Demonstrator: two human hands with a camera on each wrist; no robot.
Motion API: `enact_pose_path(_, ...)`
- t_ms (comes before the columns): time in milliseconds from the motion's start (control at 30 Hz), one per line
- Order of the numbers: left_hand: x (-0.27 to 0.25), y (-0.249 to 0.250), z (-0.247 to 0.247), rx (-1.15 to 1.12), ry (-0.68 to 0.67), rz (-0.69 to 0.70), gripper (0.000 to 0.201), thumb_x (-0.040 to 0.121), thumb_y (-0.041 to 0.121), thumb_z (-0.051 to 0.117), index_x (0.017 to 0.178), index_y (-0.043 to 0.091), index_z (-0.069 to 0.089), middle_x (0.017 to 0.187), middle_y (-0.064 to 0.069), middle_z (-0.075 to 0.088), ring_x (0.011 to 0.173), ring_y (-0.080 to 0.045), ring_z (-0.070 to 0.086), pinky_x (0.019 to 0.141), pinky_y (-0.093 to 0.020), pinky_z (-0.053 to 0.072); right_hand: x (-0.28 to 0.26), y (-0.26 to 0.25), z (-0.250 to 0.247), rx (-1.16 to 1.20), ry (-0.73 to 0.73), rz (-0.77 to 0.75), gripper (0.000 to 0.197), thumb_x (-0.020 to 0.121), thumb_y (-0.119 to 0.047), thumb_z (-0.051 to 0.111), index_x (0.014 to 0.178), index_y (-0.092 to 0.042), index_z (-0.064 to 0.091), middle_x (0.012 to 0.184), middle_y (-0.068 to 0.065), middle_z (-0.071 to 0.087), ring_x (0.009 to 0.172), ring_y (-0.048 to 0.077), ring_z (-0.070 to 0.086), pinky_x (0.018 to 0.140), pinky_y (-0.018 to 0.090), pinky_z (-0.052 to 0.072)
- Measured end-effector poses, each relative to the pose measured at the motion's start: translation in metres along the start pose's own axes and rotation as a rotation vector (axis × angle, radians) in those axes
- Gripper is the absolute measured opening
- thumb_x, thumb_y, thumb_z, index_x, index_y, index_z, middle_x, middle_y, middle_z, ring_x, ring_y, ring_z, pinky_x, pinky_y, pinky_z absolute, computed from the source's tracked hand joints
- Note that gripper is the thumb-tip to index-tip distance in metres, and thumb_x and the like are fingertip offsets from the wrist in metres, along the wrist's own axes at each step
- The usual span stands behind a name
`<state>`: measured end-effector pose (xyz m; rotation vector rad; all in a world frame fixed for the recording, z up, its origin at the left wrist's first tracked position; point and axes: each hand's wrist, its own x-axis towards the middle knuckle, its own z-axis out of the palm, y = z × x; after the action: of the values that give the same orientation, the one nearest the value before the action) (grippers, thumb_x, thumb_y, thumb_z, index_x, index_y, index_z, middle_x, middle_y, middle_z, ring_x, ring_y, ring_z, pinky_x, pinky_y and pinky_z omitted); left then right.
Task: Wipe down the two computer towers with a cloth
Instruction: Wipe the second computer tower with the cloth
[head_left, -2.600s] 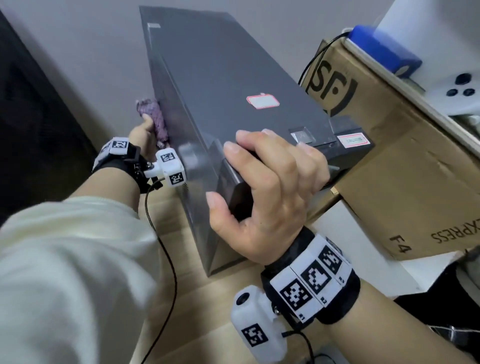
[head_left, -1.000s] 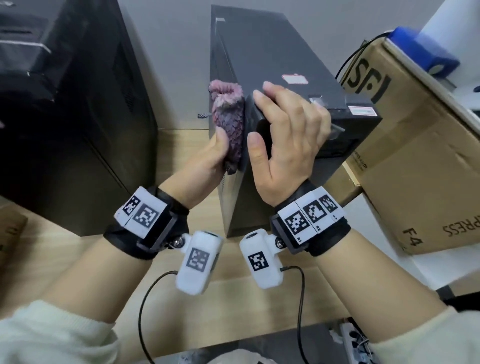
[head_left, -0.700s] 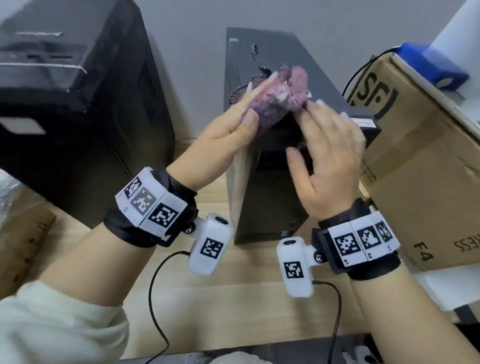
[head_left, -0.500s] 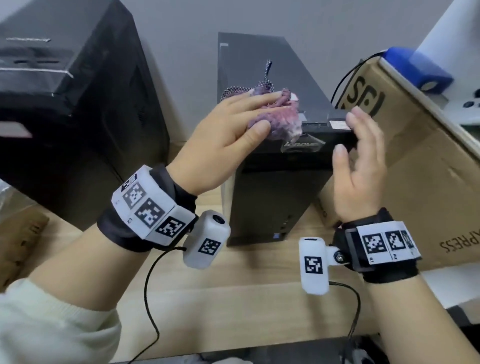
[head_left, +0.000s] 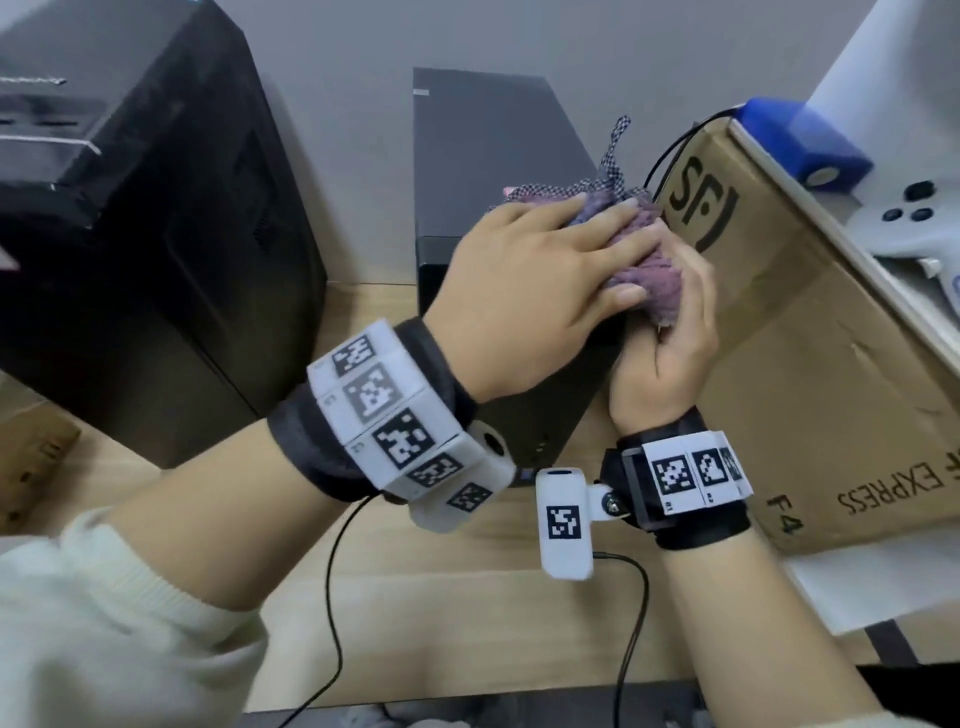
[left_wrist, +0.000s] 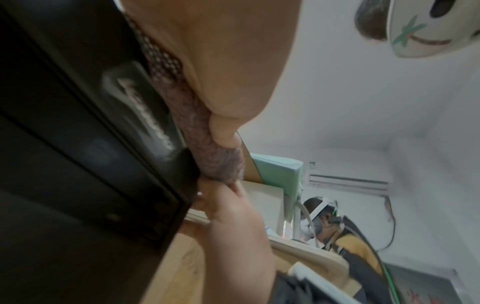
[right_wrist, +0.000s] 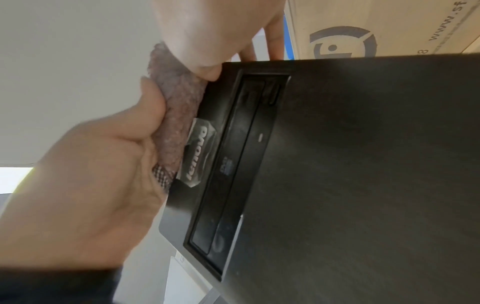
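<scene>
Cloth (head_left: 639, 249), purple and bunched, now at the front right corner of the slim tower (head_left: 493, 150), dragged there from the middle of the tower's top within the last half second. Left hand (head_left: 524, 291) spread flat over it, fingers (head_left: 608, 218) straight and pressing down, nothing gripped. Right hand (head_left: 670, 358), apart from the tower's right edge and empty a moment ago, now closed in against that corner, fingers (head_left: 696, 291) curled up round the fold that spills over the edge, thumb pinching it to the tower's front rim in the right wrist view.

Looks like a handover, or a two-handed regrip, with the tower's top probably covered and its right side or front next in line. Checked trailing end of the cloth lying loose toward the tower's rear, clear of both hands.

Second, larger tower (head_left: 156, 208) standing left of the slim tower on the same desk (head_left: 467, 623), untouched by either hand for now. Cardboard box (head_left: 831, 364) close against the slim tower's right, leaving a tight gap for a hand.
</scene>
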<state>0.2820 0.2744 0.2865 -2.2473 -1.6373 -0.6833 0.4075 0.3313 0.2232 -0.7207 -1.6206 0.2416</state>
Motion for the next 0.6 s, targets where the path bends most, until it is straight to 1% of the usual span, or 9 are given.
enact_pose_path(67,-0.011,-0.011,-0.005,0.038,0.012,0.021,0.053,0.096,0.045,0.026,0.138,0.026,0.051,0.144,0.002,0.052,0.129,-0.025,0.053,0.1,-0.04,0.043,0.0,0.003,0.002,-0.016,0.015,-0.058,0.029,0.089,0.0,0.046,0.115,0.008,0.057,0.121,0.014,0.055,0.116,0.022,0.053,0.103,0.022,0.04)
enact_pose_path(167,-0.031,-0.028,-0.011,0.141,0.051,0.049,0.049,0.098,0.04,0.032,0.139,0.022,0.051,0.143,-0.001,0.053,0.126,-0.027,0.056,0.099,-0.039,0.045,-0.002,0.006,0.007,-0.011,0.042,-0.073,0.03,0.09,-0.001,0.04,0.112,0.007,0.06,0.12,0.016,0.056,0.114,0.022,0.053,0.103,0.023,0.039)
enact_pose_path(233,-0.041,-0.037,-0.01,0.183,0.111,0.071,0.046,0.1,0.038,0.035,0.139,0.019,0.051,0.142,-0.004,0.054,0.125,-0.03,0.056,0.1,-0.041,0.043,-0.004,0.008,0.01,-0.001,0.054,-0.067,0.03,0.09,-0.001,0.04,0.112,0.006,0.059,0.119,0.02,0.057,0.115,0.023,0.052,0.102,0.03,0.042)
enact_pose_path(300,-0.05,-0.042,0.0,0.232,0.195,0.102,0.044,0.103,0.037,0.032,0.139,0.018,0.049,0.143,-0.004,0.052,0.126,-0.032,0.054,0.105,-0.044,0.038,-0.006,0.01,0.012,-0.001,0.065,-0.074,0.029,0.09,-0.002,0.041,0.113,0.006,0.058,0.12,0.023,0.057,0.115,0.025,0.051,0.102,0.036,0.043)
enact_pose_path(367,-0.057,-0.045,0.018,0.328,0.287,0.129,0.042,0.105,0.034,0.03,0.142,0.022,0.044,0.147,0.001,0.045,0.135,-0.029,0.043,0.113,-0.045,0.027,-0.006,0.012,0.014,0.001,0.074,-0.087,0.029,0.09,-0.002,0.041,0.113,0.004,0.056,0.12,0.024,0.056,0.115,0.026,0.051,0.102,0.04,0.043)
enact_pose_path(433,-0.066,-0.049,0.043,0.458,0.352,0.143,0.041,0.104,0.027,0.039,0.144,0.026,0.038,0.151,0.009,0.037,0.147,-0.023,0.022,0.12,-0.045,0.008,-0.005,0.012,0.013,-0.002,0.08,-0.087,0.028,0.09,-0.003,0.041,0.113,0.003,0.057,0.119,0.023,0.057,0.114,0.025,0.051,0.101,0.039,0.043)
enact_pose_path(467,-0.071,-0.053,0.056,0.512,0.366,0.145,0.042,0.103,0.024,0.041,0.144,0.029,0.037,0.153,0.012,0.036,0.15,-0.02,0.008,0.12,-0.045,0.0,-0.004,0.012,0.011,-0.005,0.078,-0.084,0.029,0.091,-0.003,0.04,0.112,0.004,0.058,0.119,0.022,0.058,0.114,0.023,0.052,0.101,0.038,0.043)
enact_pose_path(500,-0.077,-0.057,0.069,0.543,0.372,0.153,0.04,0.103,0.022,0.042,0.142,0.03,0.04,0.152,0.013,0.039,0.151,-0.017,-0.001,0.12,-0.044,-0.005,-0.004,0.012,0.01,-0.007,0.074,-0.081,0.029,0.091,-0.004,0.04,0.111,0.004,0.059,0.118,0.022,0.059,0.113,0.022,0.052,0.1,0.037,0.042)
enact_pose_path(600,-0.098,-0.063,0.102,0.523,0.338,0.192,0.031,0.102,0.018,0.041,0.128,0.03,0.055,0.149,0.017,0.041,0.15,-0.012,-0.004,0.119,-0.042,-0.002,-0.002,0.01,0.007,-0.013,0.049,-0.088,0.03,0.091,-0.004,0.039,0.109,0.005,0.06,0.117,0.021,0.06,0.112,0.019,0.052,0.099,0.034,0.042)
